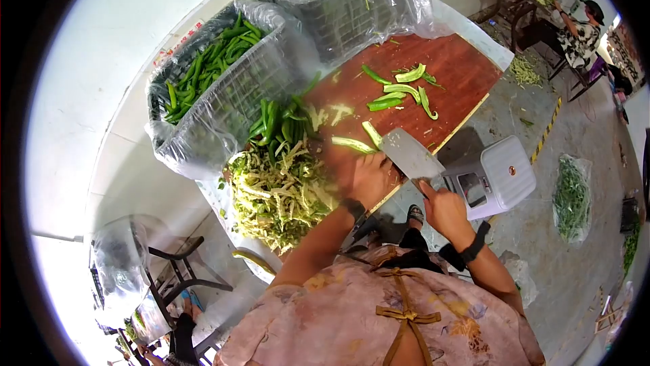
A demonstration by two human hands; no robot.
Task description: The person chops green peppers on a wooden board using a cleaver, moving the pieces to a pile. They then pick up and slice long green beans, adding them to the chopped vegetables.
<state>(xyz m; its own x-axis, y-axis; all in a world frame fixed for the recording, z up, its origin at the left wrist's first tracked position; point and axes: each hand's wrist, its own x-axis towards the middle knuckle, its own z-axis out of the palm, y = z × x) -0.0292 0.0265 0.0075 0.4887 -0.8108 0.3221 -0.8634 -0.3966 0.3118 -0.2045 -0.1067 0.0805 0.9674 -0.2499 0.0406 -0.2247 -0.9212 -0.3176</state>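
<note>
My right hand [443, 209] is wrapped round the handle of a wide cleaver [411, 154], its blade over the near edge of the red-brown board [467, 71]. My left hand [372, 178] rests on the board left of the blade; its fingers are blurred, so their pose is unclear. Just beyond it lie two halved green peppers [352, 144]. More split peppers [406, 88] lie farther back. Left of my left hand is a big heap of pale seedy pepper cores [277, 200], with whole green peppers [276, 122] behind it.
A plastic-lined crate of peppers [217, 61] stands at the left, another lined crate [345, 10] behind the board. Below the board's right edge is a white lidded container [504, 173]. A seated person [582, 37] is far right, another person's legs lower left [184, 332].
</note>
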